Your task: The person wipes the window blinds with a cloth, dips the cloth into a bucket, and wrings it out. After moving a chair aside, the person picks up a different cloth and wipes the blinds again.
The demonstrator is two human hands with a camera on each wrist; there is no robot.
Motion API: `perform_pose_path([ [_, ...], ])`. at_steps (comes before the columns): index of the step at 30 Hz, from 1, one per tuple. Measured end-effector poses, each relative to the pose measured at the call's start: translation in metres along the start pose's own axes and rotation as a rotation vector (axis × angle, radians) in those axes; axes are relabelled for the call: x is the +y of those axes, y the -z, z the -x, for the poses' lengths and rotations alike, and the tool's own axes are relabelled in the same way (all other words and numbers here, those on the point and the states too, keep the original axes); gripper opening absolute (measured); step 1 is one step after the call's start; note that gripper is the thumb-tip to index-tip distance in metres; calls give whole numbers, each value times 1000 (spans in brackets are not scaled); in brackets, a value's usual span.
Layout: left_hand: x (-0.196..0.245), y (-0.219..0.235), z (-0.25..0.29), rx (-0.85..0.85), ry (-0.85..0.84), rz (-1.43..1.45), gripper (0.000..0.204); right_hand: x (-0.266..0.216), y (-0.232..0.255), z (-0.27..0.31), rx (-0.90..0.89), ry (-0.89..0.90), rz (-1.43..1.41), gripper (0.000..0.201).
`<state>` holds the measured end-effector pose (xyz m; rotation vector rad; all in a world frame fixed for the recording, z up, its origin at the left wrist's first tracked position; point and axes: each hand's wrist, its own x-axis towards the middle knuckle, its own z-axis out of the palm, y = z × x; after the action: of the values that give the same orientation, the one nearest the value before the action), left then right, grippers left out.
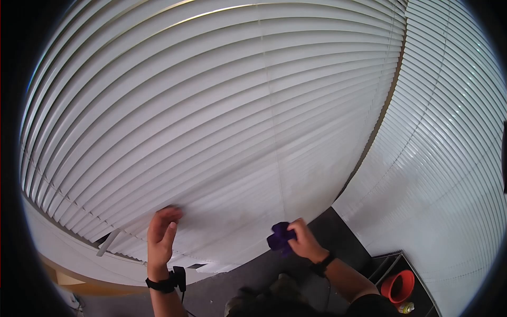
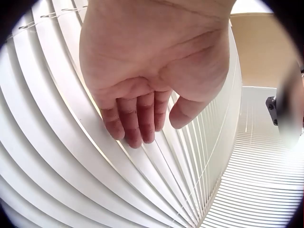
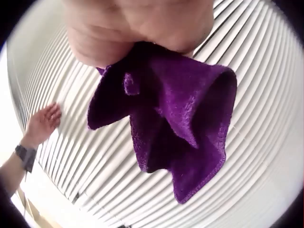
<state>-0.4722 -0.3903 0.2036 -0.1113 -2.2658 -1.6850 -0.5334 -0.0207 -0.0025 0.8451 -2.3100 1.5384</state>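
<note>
A purple cloth (image 3: 180,109) hangs in loose folds from my right hand (image 1: 306,242), which grips it in front of the lower part of the white blinds (image 1: 211,132). In the right wrist view the cloth spreads below the palm, and the fingers are mostly hidden behind it. My left hand (image 1: 163,227) is held up at the lower left of the blinds with nothing in it. Its fingers (image 2: 134,128) are lightly bent, fingertips right at the slats in the left wrist view.
A second set of blinds (image 1: 449,132) meets the first at a corner on the right. On the floor at lower right, a red bucket (image 1: 398,286) stands in a dark tray beside a small can with a yellowish top (image 1: 406,307). A pale slat end (image 1: 109,243) sticks out at lower left.
</note>
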Motion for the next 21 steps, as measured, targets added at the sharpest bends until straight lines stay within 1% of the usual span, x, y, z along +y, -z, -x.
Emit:
perform_pose_path([
  [1, 2, 2, 3, -4, 4, 2, 34, -13, 9, -1, 129, -55, -32, 32],
  [3, 7, 7, 10, -86, -65, -76, 32, -31, 20, -3, 304, -113, 0, 34],
  [4, 8, 8, 12, -108, -89, -47, 30, -33, 19, -6, 379, -190, -30, 31],
  [5, 9, 12, 14, -120, -90, -40, 30, -43, 20, -15, 474, -195, -45, 31],
  [6, 11, 18, 16, -184, -97, -35, 30, -43, 16, -24, 561, -191, -84, 35],
  [7, 12, 25, 20, -248, -103, -30, 29, -45, 13, -35, 627, -168, -63, 39],
  [8, 10, 32, 25, -266, -94, 2, 28, -63, 9, -52, 677, -153, -156, 38],
  [9, 7, 45, 29, -274, -93, 9, 28, -68, 3, -64, 712, -154, -180, 37],
  [10, 2, 57, 34, -311, -81, 6, 27, -56, -7, -74, 766, -169, -242, 39],
  [11, -2, 71, 39, -345, -72, 3, 27, -62, -15, -86, 809, -154, -196, 40],
  [12, -6, 84, 46, -349, -36, -17, 24, -73, -23, -94, 821, -148, -248, 39],
  [13, -5, 93, 53, -352, -42, -19, 24, -84, -27, -102, 832, -142, -305, 38],
  [14, -9, 101, 60, -358, -5, 28, 24, -89, -34, -107, 838, -142, -302, 38],
  [16, -19, 117, 67, -400, 48, 72, 23, -95, -47, -118, 887, -38, -118, 35],
  [17, -24, 122, 67, -407, 52, 72, 23, -102, -51, -124, 891, -44, -115, 35],
  [19, -30, 125, 62, -442, 39, 35, 22, -117, -54, -140, 808, 84, 34, 36],
  [20, -33, 125, 59, -451, 15, 11, 23, -123, -60, -147, 757, 100, -57, 36],
  [21, -36, 125, 56, -456, 13, 13, 23, -126, -64, -158, 733, 178, 42, 32],
])
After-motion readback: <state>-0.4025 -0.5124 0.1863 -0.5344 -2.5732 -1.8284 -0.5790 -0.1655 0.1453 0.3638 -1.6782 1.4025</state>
